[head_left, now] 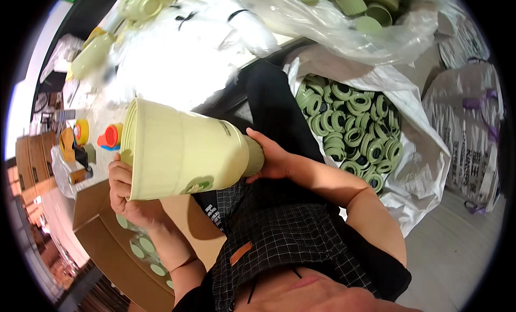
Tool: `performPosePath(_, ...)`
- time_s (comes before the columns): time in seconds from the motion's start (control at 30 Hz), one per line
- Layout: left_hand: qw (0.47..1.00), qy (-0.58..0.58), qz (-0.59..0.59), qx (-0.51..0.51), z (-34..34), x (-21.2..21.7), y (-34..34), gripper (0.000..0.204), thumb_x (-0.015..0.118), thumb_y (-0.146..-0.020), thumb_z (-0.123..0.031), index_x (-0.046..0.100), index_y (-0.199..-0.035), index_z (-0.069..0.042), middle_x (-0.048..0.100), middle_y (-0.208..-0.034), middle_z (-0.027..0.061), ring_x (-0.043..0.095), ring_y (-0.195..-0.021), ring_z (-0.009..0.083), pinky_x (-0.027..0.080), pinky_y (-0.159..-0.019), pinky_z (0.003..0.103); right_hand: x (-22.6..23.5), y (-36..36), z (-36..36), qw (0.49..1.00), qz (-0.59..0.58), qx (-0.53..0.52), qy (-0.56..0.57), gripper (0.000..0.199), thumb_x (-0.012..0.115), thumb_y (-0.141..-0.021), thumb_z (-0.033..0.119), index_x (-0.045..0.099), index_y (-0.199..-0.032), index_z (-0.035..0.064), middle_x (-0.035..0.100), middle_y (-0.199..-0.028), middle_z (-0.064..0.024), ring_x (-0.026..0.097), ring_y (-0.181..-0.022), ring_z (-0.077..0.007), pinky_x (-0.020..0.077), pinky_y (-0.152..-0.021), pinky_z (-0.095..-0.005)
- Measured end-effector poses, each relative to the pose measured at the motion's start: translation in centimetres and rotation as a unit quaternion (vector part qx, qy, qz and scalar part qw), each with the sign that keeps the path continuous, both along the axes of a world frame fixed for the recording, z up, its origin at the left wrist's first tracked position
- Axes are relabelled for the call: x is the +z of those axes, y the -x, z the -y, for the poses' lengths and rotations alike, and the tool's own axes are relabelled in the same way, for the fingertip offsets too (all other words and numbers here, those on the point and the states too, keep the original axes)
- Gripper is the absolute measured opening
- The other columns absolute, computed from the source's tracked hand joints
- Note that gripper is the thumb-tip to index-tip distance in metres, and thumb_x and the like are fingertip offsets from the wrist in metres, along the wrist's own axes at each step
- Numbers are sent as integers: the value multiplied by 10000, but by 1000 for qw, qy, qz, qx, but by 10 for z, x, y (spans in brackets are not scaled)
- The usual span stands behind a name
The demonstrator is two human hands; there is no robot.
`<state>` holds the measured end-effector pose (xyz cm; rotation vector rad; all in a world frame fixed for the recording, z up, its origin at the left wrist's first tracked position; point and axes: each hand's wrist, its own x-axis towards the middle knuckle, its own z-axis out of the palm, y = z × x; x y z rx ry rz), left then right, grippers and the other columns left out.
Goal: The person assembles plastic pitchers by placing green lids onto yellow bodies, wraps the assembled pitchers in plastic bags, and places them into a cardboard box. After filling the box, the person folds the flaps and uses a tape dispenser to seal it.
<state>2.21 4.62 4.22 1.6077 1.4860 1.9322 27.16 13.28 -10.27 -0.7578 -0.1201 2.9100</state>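
Note:
A large pale yellow-green plastic bottle (183, 151) lies on its side across my lap, held up in both hands. A small round green label or print shows on its lower side. My left hand (129, 196) grips the rim of its wide end, fingers curled round the edge. At the narrow end sits a darker green cap (255, 157). My right hand (274, 159) is wrapped round that cap, its thumb along the upper side; part of the fingers is hidden behind it.
Right of me a white sack (424, 172) holds many green rings (355, 129) with black inserts. Beyond it lies a clear bag (322, 30) of green caps. At lower left an open cardboard box (102, 231) contains green-capped bottles. White plastic bags (172, 59) cover the table ahead.

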Motion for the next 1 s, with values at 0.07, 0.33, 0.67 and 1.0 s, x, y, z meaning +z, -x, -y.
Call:
performPosePath(0.07,997,45,63,8,0,0,3,231,548,-920,-234,575,-786,-48,589,-813,60,545,-899,217,374,-1077,453,8,-5,17,987,-27,-110,-112,683,382,-979,641,464,-1412,120,611,-1210,-111,573,-1156,-303,459,-968,-498)
performPosePath(0.33,982,106,-28,155,-8,-2,-9,503,472,-980,-437,611,-1141,19,648,-1070,131,621,-1051,272,510,-909,435,-6,-31,24,990,-139,-13,2,690,292,-1010,627,526,-1353,76,671,-1133,-144,711,-854,-278,583,-570,-337)
performPosePath(0.67,914,263,-218,-218,-78,-8,-50,397,843,-657,-252,507,-739,-56,581,-967,100,544,-1000,307,376,-1063,495,-49,-136,-44,959,-20,-227,-167,434,568,-987,220,452,-1349,10,654,-1120,-195,698,-915,-260,594,-757,-354)
performPosePath(1.0,859,478,-175,-61,-12,-61,-39,727,776,-826,-239,414,-1407,3,594,-1192,151,623,-1034,238,524,-849,342,-299,-397,2,405,886,46,-220,549,666,-908,168,429,-1378,11,513,-1351,-173,492,-1255,-334,480,-983,-446)
